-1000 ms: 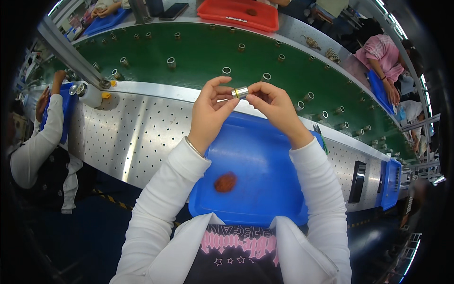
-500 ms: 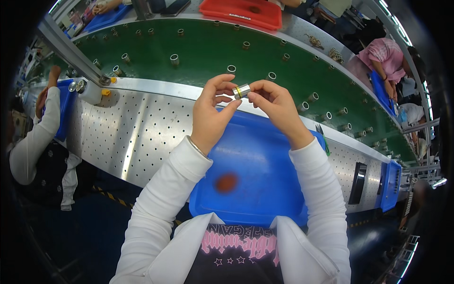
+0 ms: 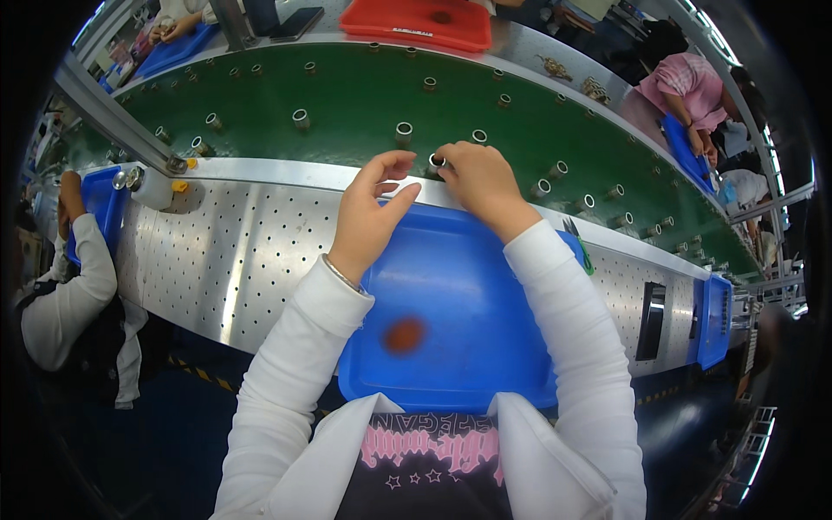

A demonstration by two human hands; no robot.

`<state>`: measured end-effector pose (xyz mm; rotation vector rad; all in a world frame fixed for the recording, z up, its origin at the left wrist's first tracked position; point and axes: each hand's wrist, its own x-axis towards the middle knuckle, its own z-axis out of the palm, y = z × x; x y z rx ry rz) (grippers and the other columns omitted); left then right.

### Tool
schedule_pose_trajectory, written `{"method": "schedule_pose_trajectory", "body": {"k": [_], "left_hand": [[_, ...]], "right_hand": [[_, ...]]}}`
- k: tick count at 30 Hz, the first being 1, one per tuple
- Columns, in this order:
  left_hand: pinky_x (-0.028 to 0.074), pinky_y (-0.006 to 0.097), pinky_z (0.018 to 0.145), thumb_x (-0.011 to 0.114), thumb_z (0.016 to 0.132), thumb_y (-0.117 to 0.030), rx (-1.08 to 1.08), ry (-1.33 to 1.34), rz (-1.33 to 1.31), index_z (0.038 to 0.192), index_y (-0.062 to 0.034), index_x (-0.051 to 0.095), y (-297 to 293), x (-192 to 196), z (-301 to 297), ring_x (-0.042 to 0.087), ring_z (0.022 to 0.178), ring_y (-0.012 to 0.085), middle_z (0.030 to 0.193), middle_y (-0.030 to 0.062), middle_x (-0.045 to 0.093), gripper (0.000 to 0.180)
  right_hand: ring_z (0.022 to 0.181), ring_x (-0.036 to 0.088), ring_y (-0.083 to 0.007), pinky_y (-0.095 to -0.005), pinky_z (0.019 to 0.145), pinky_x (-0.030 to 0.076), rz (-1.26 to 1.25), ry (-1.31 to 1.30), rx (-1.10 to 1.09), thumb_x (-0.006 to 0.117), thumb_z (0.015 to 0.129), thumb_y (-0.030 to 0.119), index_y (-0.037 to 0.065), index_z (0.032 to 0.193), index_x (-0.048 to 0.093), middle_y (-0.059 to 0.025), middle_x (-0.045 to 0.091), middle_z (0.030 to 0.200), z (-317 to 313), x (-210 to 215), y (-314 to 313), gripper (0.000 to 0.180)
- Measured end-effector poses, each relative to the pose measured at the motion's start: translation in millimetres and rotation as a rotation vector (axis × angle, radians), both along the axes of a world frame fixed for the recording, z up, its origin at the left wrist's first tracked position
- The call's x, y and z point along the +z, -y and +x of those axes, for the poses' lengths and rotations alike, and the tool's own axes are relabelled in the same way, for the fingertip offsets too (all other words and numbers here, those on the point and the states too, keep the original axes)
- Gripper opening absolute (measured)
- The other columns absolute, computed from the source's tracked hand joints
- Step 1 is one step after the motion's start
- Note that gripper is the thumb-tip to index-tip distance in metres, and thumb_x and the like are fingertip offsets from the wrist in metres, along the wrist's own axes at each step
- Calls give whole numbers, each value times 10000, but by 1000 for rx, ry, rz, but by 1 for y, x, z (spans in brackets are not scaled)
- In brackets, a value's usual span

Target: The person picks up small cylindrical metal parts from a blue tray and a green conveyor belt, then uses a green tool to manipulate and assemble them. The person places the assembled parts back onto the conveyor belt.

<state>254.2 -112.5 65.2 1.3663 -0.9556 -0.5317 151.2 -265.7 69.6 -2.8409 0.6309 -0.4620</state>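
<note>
My right hand (image 3: 487, 184) pinches a short silvery metal sleeve (image 3: 435, 165) by its rim, at the near edge of the green conveyor belt (image 3: 347, 143). The sleeve stands upright with its round opening on top; my fingers cover part of it. Left of it, my left hand (image 3: 367, 212) is raised with its fingers curved and apart, nothing between them. Below both hands lies a blue tray (image 3: 459, 303), where a blurred reddish-brown spot (image 3: 404, 335) shows. Similar sleeves stand near my right hand, one sleeve (image 3: 404, 133) behind and another sleeve (image 3: 479, 137) beside it.
Scissors with green handles (image 3: 582, 247) lie right of the tray on the perforated metal bench (image 3: 260, 251). A white bottle (image 3: 154, 189) stands at the left by a metal post (image 3: 121, 121). Across the belt is a red tray (image 3: 416, 24). Other people work at left, right and far side.
The sleeve, held between both hands before, has left my left hand and moved to the belt edge in my right hand. My left hand has opened. The view has shifted slightly.
</note>
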Motion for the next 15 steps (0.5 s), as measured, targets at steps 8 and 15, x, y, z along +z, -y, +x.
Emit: {"method": "schedule_pose_trajectory", "body": {"k": [8, 15], "left_hand": [[431, 294, 891, 630, 813, -121, -159, 212, 183, 1045, -30, 618, -2, 0, -6, 571, 986, 174, 1006, 66, 627, 249], [452, 316, 843, 637, 793, -155, -195, 534, 260, 1023, -28, 620, -5, -1, -4, 586, 951, 248, 1023, 106, 630, 263]], "right_hand": [[658, 586, -206, -308, 611, 468, 134, 200, -224, 642, 765, 93, 55, 929, 647, -85, 617, 780, -131, 28, 19, 169], [767, 587, -244, -325, 700, 462, 116, 204, -476, 629, 788, 94, 24, 971, 628, -113, 616, 870, -215, -17, 3, 196]]}}
